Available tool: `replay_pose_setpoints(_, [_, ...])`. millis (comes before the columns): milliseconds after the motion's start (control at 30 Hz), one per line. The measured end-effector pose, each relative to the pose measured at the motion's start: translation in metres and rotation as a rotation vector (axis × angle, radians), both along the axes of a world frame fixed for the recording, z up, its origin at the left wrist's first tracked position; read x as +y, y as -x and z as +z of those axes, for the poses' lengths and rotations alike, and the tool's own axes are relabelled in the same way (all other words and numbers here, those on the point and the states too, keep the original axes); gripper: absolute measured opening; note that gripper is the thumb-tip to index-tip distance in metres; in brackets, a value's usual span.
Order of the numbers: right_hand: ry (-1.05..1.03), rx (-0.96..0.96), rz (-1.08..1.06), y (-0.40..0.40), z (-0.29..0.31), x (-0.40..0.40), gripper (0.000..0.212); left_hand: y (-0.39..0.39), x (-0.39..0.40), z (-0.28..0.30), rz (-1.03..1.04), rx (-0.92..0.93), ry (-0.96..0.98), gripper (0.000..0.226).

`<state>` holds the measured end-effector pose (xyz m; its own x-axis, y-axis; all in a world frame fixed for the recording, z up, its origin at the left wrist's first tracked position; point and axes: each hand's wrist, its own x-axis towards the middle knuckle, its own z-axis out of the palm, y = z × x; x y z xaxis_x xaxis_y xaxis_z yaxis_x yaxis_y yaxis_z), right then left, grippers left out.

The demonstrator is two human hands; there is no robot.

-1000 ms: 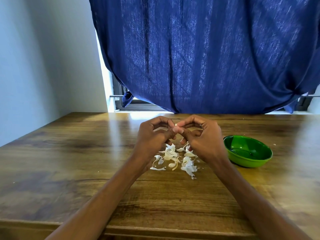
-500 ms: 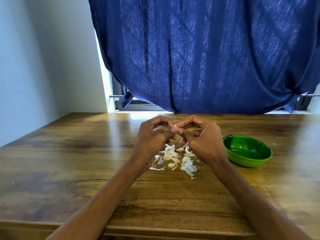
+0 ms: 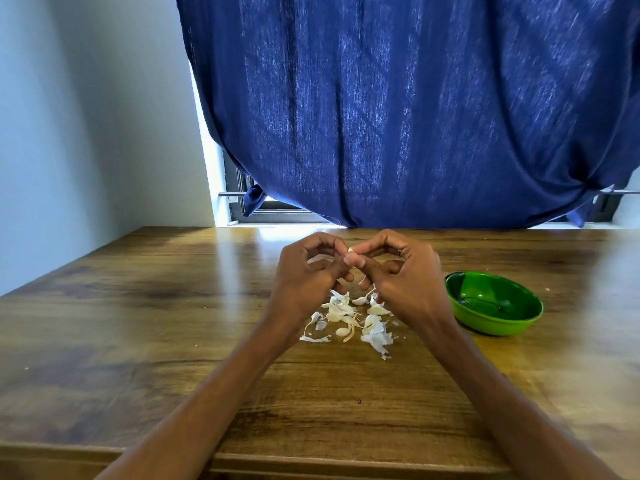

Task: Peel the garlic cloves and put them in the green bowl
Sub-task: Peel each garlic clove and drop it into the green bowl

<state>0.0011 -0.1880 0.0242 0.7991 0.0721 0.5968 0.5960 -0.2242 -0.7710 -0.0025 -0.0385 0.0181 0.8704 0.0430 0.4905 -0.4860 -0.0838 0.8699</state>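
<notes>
garlic clove [image 3: 350, 250] mostly hidden between fingers [image 3: 356, 259]; dark marks inside green bowl [image 3: 493, 303] unclear

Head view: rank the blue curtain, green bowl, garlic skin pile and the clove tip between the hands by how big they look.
1. Blue curtain, by far the largest.
2. Green bowl and garlic skin pile: they look alike in spread, so no ranking between them.
3. Clove tip, a tiny sliver pinched between the hands.

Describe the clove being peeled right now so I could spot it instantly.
On the wooden table, both hands meet above a litter of white garlic skins. The garlic clove is the pale tip pinched between left hand and right hand, the only piece held off the table.
</notes>
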Motion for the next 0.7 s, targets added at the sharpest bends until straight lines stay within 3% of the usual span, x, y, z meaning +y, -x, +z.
replay_pose_setpoints(700, [0.057,-0.027,-0.016,-0.0020,-0.0017,0.0001,0.011,0.0024,0.0003,0.0003,0.007,-0.017,-0.041,0.009])
